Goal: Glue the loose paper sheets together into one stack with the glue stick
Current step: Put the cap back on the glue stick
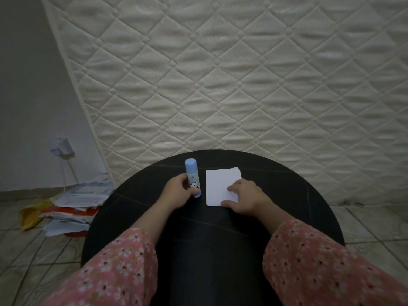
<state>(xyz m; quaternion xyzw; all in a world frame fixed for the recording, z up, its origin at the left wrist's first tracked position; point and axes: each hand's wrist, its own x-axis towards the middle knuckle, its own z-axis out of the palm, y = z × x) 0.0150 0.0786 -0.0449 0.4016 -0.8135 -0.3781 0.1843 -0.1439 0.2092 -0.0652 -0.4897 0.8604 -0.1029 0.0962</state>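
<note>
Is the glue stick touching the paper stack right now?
Apart. The head view shows a strip of dark table between the glue stick, held upright by the left hand, and the paper stack under the right hand.

Glue stick (192,179): light blue, capped, upright, left of paper sheets (221,186). Sheets: white, lined, flat, roughly squared stack.

glue stick (192,179), near left on the table (287,195): small printed label, too blurred to read | paper sheets (220,184): faint ruled lines, no words
</note>
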